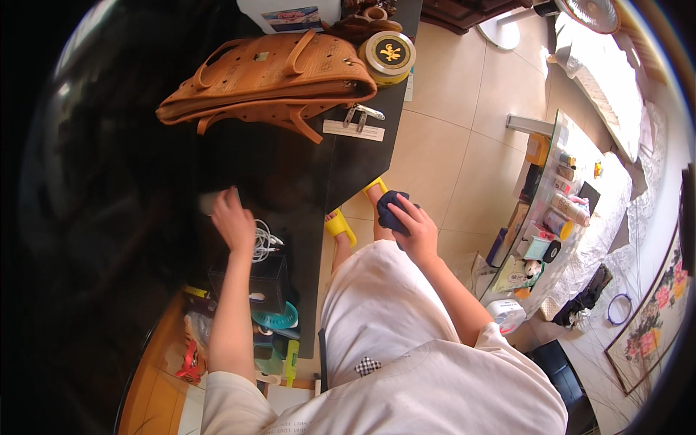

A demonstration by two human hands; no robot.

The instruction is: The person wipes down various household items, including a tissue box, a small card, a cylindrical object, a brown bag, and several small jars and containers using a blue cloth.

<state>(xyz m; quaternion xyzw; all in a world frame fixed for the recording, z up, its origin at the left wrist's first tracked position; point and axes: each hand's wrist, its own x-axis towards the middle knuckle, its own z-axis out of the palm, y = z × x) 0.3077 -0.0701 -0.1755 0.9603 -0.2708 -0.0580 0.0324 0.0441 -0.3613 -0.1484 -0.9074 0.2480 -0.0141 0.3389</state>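
Observation:
My right hand (417,232) grips a bunched dark navy cloth (392,211) above my lap, beyond the edge of the black tabletop (356,168). Over on the dark surface, my left hand (232,218) has its fingers bent downward beside a small pale object or reflection (208,203). Whether those fingers hold anything is hidden. Just right of that wrist lies a coiled white cable (265,242), on or by a black box (274,280). A tan leather handbag (266,81) lies farther along the tabletop.
By the handbag stand a round lidded tin (389,57), a silver hair clip (365,113) and a printed strip (353,130). A teal curved item (277,316) and yellow-green highlighter (292,361) lie near my left forearm. At right, a glass-topped table (535,217) bears bottles and packets.

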